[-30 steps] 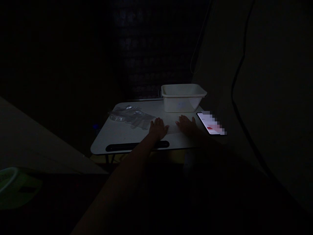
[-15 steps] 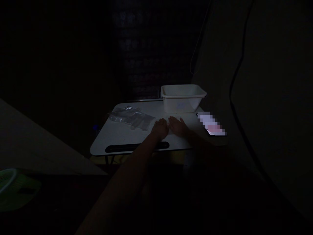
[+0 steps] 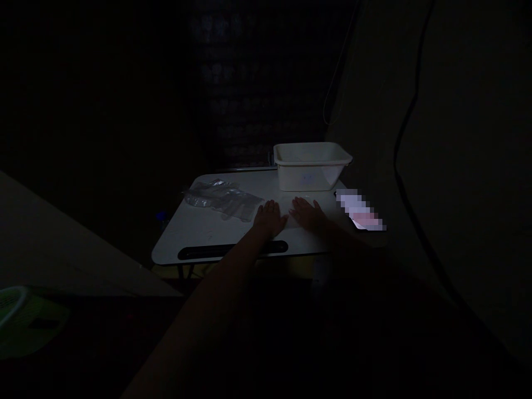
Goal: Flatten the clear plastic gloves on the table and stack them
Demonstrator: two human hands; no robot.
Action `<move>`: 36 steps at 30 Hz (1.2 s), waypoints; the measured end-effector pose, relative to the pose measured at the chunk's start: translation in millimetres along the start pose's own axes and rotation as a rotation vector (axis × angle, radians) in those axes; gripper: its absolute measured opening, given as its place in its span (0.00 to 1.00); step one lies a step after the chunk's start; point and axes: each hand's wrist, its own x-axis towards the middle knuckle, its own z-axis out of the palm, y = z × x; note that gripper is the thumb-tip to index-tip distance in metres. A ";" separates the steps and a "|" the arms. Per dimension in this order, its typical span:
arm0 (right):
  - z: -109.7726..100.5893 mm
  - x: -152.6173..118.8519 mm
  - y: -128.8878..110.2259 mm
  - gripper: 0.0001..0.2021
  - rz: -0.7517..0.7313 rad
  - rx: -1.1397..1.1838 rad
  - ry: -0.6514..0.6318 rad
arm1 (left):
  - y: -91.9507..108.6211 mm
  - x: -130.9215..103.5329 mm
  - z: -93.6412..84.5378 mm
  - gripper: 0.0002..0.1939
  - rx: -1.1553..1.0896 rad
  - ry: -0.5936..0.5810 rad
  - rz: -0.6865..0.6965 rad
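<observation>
My left hand lies flat on the white table, its fingers pointing away and the thumb out to the right. To its right my right hand also rests palm down with spread fingers. A thin, clear sheet, hard to make out in the dim light, seems to lie under and between the hands. Crumpled clear plastic bags are spread just left of my left hand.
Behind my hands stands a white tub. A lit phone, its screen pixelated, is at the table's right edge. A black slot runs along the front. A green basket sits low left; a dark cable hangs at the right.
My hands have moved apart, the right one to the right and the left one slightly left. Their fingers are spread more, and more of the surface between them shows.
</observation>
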 end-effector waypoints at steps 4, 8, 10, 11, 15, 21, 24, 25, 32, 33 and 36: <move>7.2 -3.4 10.0 0.23 0.007 -0.024 0.055 | -1.3 1.3 2.8 0.32 -0.004 0.009 -0.008; 12.0 -6.9 20.1 0.22 -0.019 -0.055 0.097 | -1.8 2.2 4.5 0.32 -0.013 0.021 -0.015; 12.4 -8.5 23.4 0.22 -0.017 -0.072 0.093 | -1.7 1.9 3.9 0.32 -0.020 0.019 -0.018; 12.0 -9.3 24.4 0.21 -0.015 -0.083 0.087 | -1.6 1.6 3.5 0.32 -0.022 0.017 -0.018; 9.2 -12.6 26.1 0.20 -0.012 -0.127 0.063 | -1.3 0.8 2.2 0.33 -0.023 0.006 -0.021; 6.5 -17.3 29.1 0.19 -0.043 -0.169 0.047 | -1.5 0.8 3.1 0.32 -0.010 0.014 -0.015; 4.3 -19.3 29.3 0.19 -0.040 -0.166 0.040 | -1.7 1.1 3.2 0.32 -0.012 0.018 -0.022; 3.1 -20.0 28.9 0.19 -0.038 -0.160 0.036 | -1.8 1.2 3.2 0.32 -0.013 0.018 -0.023; -6.7 -18.1 24.6 0.21 0.080 -0.051 0.047 | -2.0 0.2 3.2 0.32 -0.020 0.030 -0.021; -7.0 -15.6 23.7 0.22 0.108 -0.031 0.065 | -1.9 -0.1 2.7 0.32 -0.019 0.044 -0.019; -6.8 -5.2 17.9 0.23 0.157 0.037 0.113 | -0.7 -0.7 0.6 0.31 -0.010 0.107 0.000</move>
